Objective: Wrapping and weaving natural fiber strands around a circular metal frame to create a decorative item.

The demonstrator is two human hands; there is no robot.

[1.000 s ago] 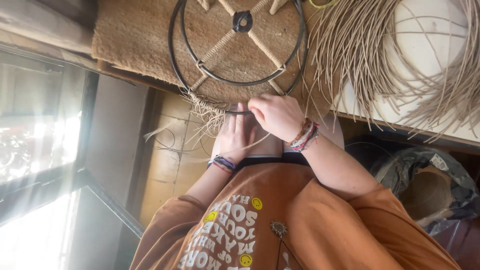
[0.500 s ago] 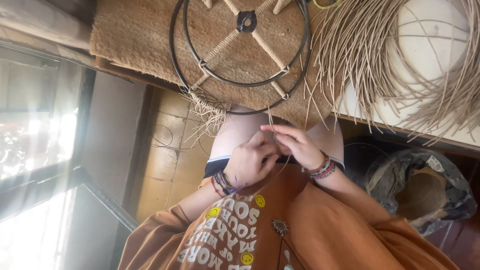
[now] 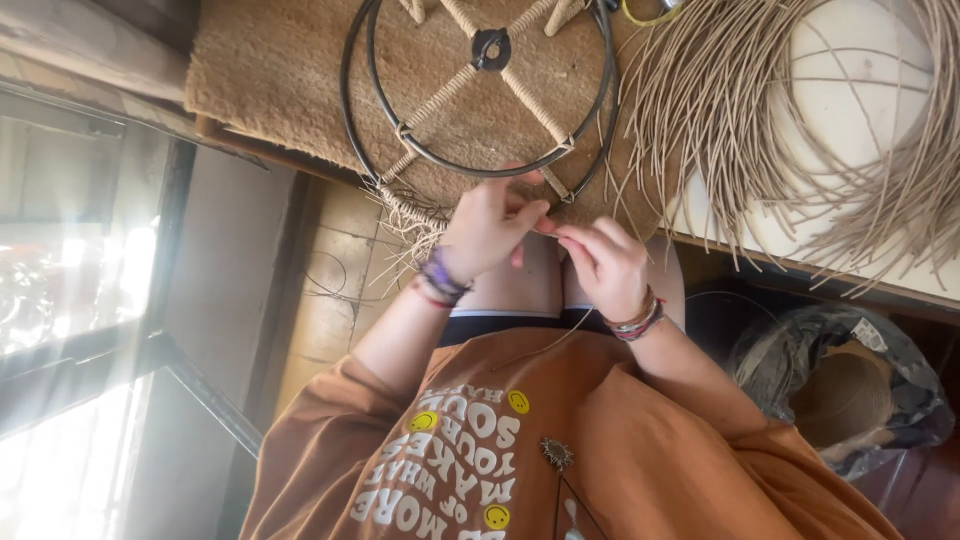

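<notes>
A black metal double ring with cord-wrapped spokes lies on a woven tan mat. Part of its near rim is wrapped in tan cord, with loose ends hanging off. My left hand is at that near rim, fingers pinched on a thin tan cord. Just right of it, my right hand pinches the same cord, fingertips almost touching the left hand's. A loose strand trails from the hands down over my orange shirt. Both wrists wear beaded bracelets.
A big loose bundle of tan cords spreads over a white tabletop at the right. A dark bag holding a cord spool sits at lower right. A bright window fills the left; tiled floor lies below the mat.
Both hands have risen from my lap back up to the ring's near rim, still pinching the cord. The view has shifted slightly.
</notes>
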